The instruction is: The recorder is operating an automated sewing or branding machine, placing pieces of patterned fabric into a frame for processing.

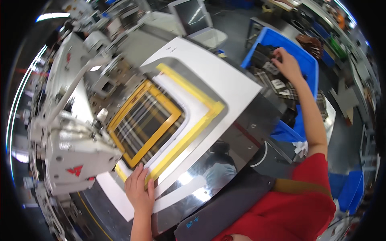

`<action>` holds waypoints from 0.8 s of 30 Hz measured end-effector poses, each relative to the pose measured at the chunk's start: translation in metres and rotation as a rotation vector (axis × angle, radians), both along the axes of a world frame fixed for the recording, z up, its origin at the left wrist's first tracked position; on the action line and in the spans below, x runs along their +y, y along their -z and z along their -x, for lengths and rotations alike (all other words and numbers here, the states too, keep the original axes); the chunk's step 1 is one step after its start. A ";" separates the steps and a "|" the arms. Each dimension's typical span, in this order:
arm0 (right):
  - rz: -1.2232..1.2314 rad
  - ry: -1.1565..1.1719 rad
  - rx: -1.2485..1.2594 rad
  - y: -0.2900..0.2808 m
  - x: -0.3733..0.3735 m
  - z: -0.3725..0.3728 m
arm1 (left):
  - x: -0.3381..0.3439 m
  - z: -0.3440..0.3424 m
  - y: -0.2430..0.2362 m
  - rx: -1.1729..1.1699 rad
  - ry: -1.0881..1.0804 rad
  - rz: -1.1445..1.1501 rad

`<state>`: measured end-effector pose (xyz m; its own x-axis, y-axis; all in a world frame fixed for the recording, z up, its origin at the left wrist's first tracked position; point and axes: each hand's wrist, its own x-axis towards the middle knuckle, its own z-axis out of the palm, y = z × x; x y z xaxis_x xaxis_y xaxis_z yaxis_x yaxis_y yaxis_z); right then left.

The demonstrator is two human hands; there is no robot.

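Plaid cloth (138, 126) in dark, white and yellow stripes lies under a yellow frame (157, 138) at the head of a white sewing machine (76, 160). My left hand (140, 188) rests by the near corner of that frame, its fingers stretched out onto the cloth edge and the white plate beside it. Off to the right, my right hand (287, 66) is reaching into a blue bin (309, 66). Its thumb and fingers are bent together at a dark fabric piece (263, 54). More plaid pieces with white labels lie below that hand.
Yellow tape (189, 86) borders the frame's recess on a white sheet (237, 90). A shiny metal tabletop (217, 160) lies nearest me. The machine's white arm and tubing (74, 86) stand close on the left. Another blue bin (350, 190) sits at the lower right.
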<state>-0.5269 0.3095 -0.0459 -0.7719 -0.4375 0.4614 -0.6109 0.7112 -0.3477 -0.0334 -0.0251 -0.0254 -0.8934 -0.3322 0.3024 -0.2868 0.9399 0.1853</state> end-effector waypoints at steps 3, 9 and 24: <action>0.107 -0.150 0.023 -0.062 -0.034 -0.053 | -0.003 0.008 0.003 0.028 0.046 -0.006; 0.362 -0.673 -0.212 -0.103 -0.114 -0.111 | -0.006 0.005 -0.001 0.079 0.052 -0.137; -0.242 -1.015 -0.172 -0.030 -0.374 -0.190 | -0.118 0.008 0.019 0.025 -0.243 -0.305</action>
<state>-0.3372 -0.0649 -0.0164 -0.0392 -0.9801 0.1948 -0.9141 -0.0436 -0.4032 -0.0418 -0.1431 -0.0440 -0.7715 -0.6111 0.1772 -0.4860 0.7457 0.4557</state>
